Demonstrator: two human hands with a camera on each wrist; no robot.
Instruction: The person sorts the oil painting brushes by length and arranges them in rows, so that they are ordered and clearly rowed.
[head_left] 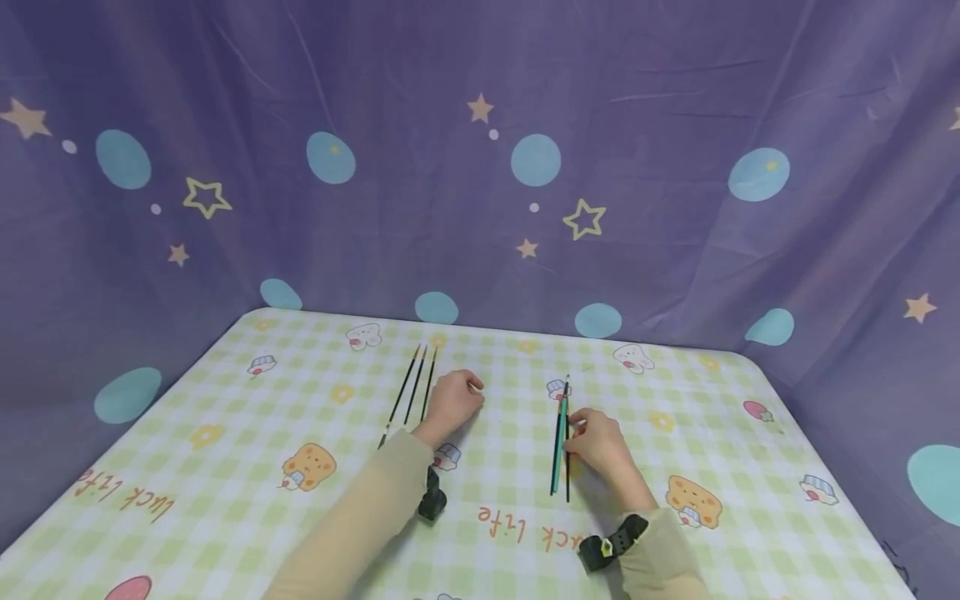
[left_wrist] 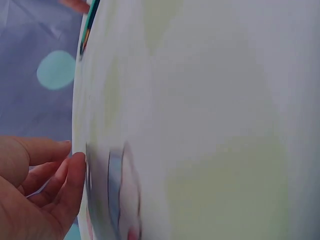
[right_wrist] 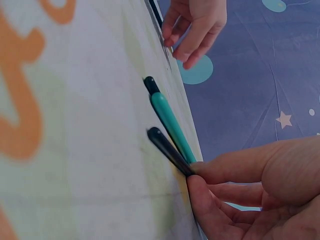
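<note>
The right hand (head_left: 596, 440) pinches a black brush (head_left: 567, 479) between thumb and fingertips; the brush lies just beside a teal brush (head_left: 558, 458) and a dark brush (head_left: 552, 483), this small bundle resting on the checked tablecloth (head_left: 502, 467). The left hand (head_left: 456, 398) is loosely bent and appears to hold nothing, near three thin brushes (head_left: 416, 385) set apart in a slanted row. Their spacing and shared direction suggest deliberate arrangement, tips away from the person; the fingertip pinch probably serves to single out one slim handle from its close neighbours. The head view alone shows the full spread of that row, though the left forearm hides what lies beneath it, so the lower end cannot be confirmed. The right wrist view shows the rounded handle ends and the thumb's contact on the black handle, while the left wrist view shows a gap between the left thumb and fingers.
</note>
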